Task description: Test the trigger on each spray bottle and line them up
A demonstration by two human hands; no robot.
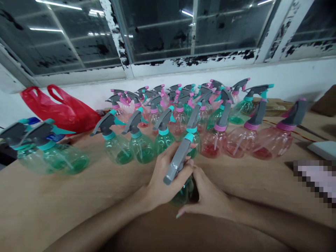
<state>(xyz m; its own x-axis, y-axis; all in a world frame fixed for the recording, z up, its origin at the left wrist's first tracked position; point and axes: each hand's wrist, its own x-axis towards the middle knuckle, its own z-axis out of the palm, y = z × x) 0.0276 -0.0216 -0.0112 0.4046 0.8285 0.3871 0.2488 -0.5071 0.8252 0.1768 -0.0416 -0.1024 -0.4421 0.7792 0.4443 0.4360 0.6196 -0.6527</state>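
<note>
Well, handheld green bottle point(183, 192) (contents unclear)

Glossy see-through plastic bottle point(181, 196), smooth plastic spray head point(178, 158), shiny plastic bag point(72, 113), wood-look tabletop point(110, 182)

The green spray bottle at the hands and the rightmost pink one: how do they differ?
The green bottle has a green-tinted body; the pink bottle is pinkish.
The green bottle shows a turquoise nozzle tip; the pink bottle has a pink collar.
The left hand holds the green bottle; the pink bottle sits on the table, untouched.
Both have grey sprayer heads and see-through bodies.
</note>
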